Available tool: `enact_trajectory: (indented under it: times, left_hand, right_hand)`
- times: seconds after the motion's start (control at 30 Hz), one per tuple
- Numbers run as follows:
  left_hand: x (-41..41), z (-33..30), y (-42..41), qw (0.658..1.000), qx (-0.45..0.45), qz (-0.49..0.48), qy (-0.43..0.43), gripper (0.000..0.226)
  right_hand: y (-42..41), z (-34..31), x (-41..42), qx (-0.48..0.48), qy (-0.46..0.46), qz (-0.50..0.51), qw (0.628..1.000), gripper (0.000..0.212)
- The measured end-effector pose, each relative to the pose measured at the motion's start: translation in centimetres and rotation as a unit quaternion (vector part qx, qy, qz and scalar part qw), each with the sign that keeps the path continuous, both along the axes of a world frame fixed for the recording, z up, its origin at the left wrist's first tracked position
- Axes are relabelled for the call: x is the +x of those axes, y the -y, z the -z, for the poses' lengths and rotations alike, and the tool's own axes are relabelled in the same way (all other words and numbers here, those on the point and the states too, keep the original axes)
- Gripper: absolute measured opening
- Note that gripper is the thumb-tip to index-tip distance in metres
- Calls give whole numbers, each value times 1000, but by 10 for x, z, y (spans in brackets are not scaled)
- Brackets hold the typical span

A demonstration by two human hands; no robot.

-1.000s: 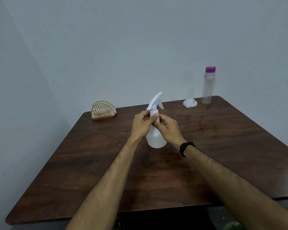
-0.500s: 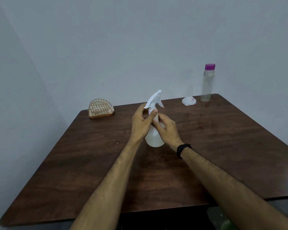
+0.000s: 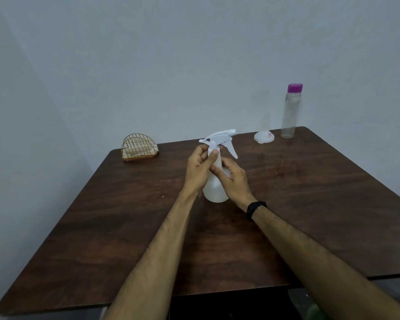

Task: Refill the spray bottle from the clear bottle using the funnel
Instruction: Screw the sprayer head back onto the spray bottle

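Mid-table: spray bottle [image 3: 215, 188] upright. Left hand [image 3: 198, 170] pinches neck under trigger head. Right hand [image 3: 234, 181] wraps body. Funnel [image 3: 264, 136], clear bottle [image 3: 291, 112] far back right, capped. Risk: hard twist tips bottle, or head pops off and drips.

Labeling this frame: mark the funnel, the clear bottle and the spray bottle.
funnel [image 3: 263, 136], head view, on its wide rim.
clear bottle [image 3: 290, 112], head view, mid body.
spray bottle [image 3: 214, 192], head view, lower body below the hands.
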State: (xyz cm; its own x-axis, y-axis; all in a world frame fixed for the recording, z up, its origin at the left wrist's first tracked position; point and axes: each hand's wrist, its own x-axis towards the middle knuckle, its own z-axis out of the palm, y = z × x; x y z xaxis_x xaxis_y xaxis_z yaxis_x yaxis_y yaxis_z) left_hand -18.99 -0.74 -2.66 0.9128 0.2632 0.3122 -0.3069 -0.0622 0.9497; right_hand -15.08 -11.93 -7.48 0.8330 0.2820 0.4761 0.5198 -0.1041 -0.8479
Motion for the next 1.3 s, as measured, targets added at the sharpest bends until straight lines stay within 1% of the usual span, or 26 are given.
enact_trajectory:
  times: [0.07,0.17,0.2,0.33,0.43,0.53,0.6,0.7,0.77,0.87,0.93,1.03,1.13,1.27,1.3]
  left_hand:
    - [-2,-1,0,1000,-11,14,-10,24]
    - [-3,1,2,999,-27,-12,-16,25]
    - [-2,2,2,999,-30,-21,-17,25]
    - [0,5,8,999,10,-33,-2,15]
    - [4,6,12,999,38,-20,13,25]
    - [5,7,13,999,8,-40,1,30]
    - [4,9,10,999,-8,-44,1,33]
    - [2,11,6,999,12,-48,12,28]
    - [2,12,5,998,26,-51,8,29]
    - [2,12,8,999,10,-47,15,33]
    - [1,11,11,999,-4,-44,21,35]
    - [1,9,14,998,-16,-52,24,26]
    - [1,11,10,999,-10,-39,16,18]
    - [-2,11,8,999,2,-33,24,18]
    - [-2,10,9,999,-3,-39,32,21]
  right_hand:
    - [0,1,0,-11,-14,4,1000,37]
    - [1,2,1,0,-28,13,1000,22]
    - [1,2,0,3,-26,11,1000,20]
    - [2,1,-1,0,-17,4,1000,27]
    - [3,2,0,-3,-24,-1,1000,29]
    - [3,2,0,-7,-23,-5,1000,24]
    - [3,1,-1,-5,-20,-7,1000,25]
    - [2,0,-3,2,-23,-7,1000,27]
    - [1,0,-4,0,-21,-8,1000,26]
    - [3,-2,-5,-3,-25,-12,1000,19]
    - [3,-2,-5,1,-28,-11,1000,21]
    - [3,-2,-5,4,-23,-11,1000,21]
    - [3,-2,-6,6,-22,-10,1000,22]
    - [3,0,-4,4,-23,-7,1000,20]
    - [3,1,-4,3,-23,-5,1000,21]
